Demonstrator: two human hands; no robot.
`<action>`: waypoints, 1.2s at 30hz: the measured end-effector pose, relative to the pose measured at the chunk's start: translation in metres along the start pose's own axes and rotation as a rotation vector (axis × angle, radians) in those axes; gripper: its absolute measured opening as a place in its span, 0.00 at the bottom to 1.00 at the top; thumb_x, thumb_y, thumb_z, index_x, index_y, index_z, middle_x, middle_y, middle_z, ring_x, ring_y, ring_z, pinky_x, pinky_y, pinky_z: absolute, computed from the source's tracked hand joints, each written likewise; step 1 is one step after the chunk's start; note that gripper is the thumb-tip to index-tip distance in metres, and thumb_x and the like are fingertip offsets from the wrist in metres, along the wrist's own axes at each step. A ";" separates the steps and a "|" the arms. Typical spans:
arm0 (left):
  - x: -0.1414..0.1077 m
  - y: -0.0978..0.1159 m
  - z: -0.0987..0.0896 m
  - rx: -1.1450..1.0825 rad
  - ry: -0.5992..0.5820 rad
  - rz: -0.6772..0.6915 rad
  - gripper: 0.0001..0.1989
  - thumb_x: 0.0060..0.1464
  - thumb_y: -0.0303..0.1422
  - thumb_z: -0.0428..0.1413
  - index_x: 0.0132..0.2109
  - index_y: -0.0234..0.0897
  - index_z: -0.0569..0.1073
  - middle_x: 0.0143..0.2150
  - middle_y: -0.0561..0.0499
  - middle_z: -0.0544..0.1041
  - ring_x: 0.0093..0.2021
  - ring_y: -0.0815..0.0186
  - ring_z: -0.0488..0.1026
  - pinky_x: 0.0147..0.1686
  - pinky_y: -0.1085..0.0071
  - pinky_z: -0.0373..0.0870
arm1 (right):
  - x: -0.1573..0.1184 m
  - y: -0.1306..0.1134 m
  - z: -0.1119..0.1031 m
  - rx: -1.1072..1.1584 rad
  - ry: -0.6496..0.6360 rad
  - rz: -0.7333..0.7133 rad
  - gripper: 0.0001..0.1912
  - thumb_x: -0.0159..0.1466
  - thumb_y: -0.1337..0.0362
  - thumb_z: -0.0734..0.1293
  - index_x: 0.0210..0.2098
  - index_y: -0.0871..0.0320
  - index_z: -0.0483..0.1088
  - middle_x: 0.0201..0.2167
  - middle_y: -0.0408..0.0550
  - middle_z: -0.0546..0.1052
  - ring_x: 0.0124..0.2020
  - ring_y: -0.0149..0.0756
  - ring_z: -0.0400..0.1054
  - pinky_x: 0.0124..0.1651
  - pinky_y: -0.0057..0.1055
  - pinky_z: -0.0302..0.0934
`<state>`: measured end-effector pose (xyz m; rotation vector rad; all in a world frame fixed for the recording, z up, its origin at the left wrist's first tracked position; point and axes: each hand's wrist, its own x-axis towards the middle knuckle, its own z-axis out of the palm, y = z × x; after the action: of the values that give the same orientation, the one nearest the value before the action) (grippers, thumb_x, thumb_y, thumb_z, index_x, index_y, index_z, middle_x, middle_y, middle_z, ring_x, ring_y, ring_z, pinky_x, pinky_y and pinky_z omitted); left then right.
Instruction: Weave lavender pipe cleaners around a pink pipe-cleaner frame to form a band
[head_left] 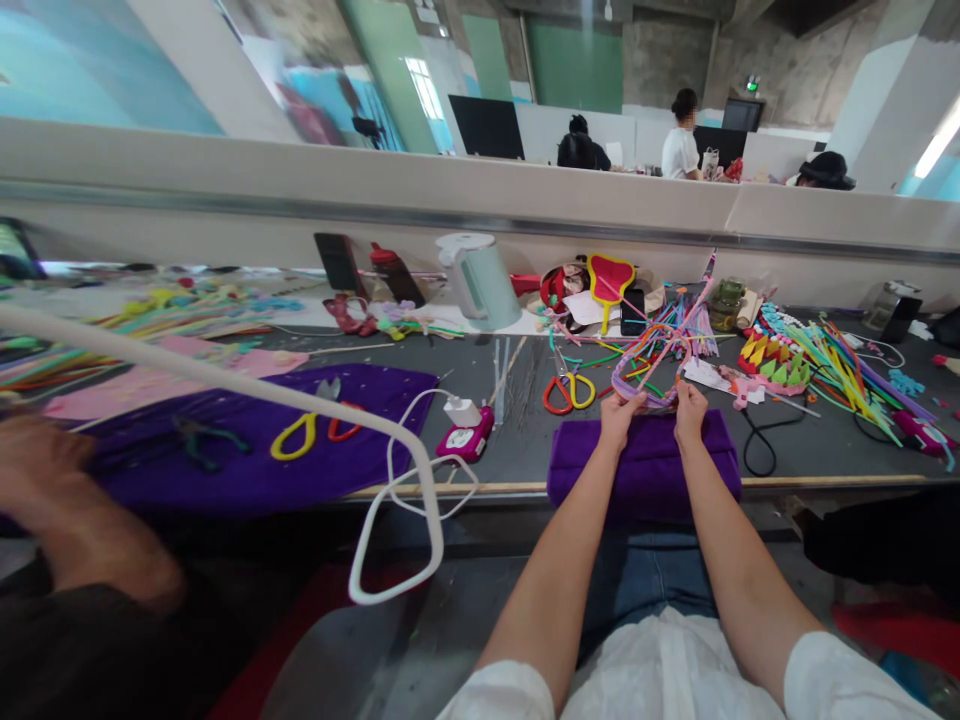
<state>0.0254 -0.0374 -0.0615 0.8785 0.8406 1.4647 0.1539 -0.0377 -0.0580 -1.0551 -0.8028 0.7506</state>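
My left hand (622,418) and my right hand (690,410) are both closed, gripping the lower sides of a pink and lavender pipe-cleaner loop (619,384). The loop stands tilted over the table, its fine shape hard to make out. Beneath my wrists, a rolled purple cloth (651,465) lies along the table's front edge. Scissors (568,384) with red and yellow handles rest left of my left hand. Loose pipe cleaners and thin wire stems (519,385) are spread around them.
Left of me, a white lamp arm (424,470) crosses above a purple cloth (247,420) bearing pliers (206,440) and scissors (319,425). A co-worker's arm (82,510) is at far left. Behind stand a kettle (487,285) and a low partition (375,190). More pipe cleaners (847,370) lie right.
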 end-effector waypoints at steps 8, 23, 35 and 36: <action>-0.002 0.000 0.001 0.018 -0.029 0.003 0.19 0.34 0.38 0.69 0.32 0.30 0.77 0.28 0.48 0.79 0.27 0.65 0.75 0.34 0.65 0.75 | -0.003 0.003 -0.001 -0.212 0.180 -0.081 0.19 0.57 0.48 0.65 0.37 0.58 0.64 0.22 0.42 0.75 0.14 0.28 0.61 0.20 0.25 0.54; 0.000 -0.003 0.000 0.005 -0.016 0.020 0.17 0.35 0.37 0.69 0.31 0.30 0.77 0.28 0.48 0.79 0.27 0.65 0.75 0.35 0.65 0.74 | -0.007 0.002 0.004 -0.323 0.118 -0.097 0.19 0.55 0.53 0.66 0.39 0.61 0.70 0.30 0.48 0.76 0.23 0.31 0.67 0.25 0.26 0.61; 0.001 -0.005 -0.001 0.052 -0.029 0.023 0.16 0.35 0.35 0.68 0.33 0.30 0.78 0.27 0.50 0.79 0.26 0.66 0.75 0.33 0.66 0.74 | 0.006 0.012 -0.002 -0.089 0.058 -0.012 0.17 0.50 0.55 0.66 0.33 0.62 0.70 0.24 0.45 0.73 0.24 0.32 0.64 0.24 0.27 0.59; 0.002 -0.005 -0.001 0.049 -0.031 0.018 0.17 0.35 0.35 0.68 0.33 0.30 0.78 0.27 0.50 0.79 0.27 0.65 0.75 0.34 0.66 0.74 | 0.007 0.012 -0.002 -0.081 0.041 -0.008 0.17 0.50 0.54 0.66 0.33 0.62 0.70 0.24 0.44 0.73 0.24 0.32 0.64 0.24 0.26 0.58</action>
<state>0.0270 -0.0355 -0.0663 0.9457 0.8504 1.4477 0.1574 -0.0294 -0.0689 -1.1352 -0.8076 0.6924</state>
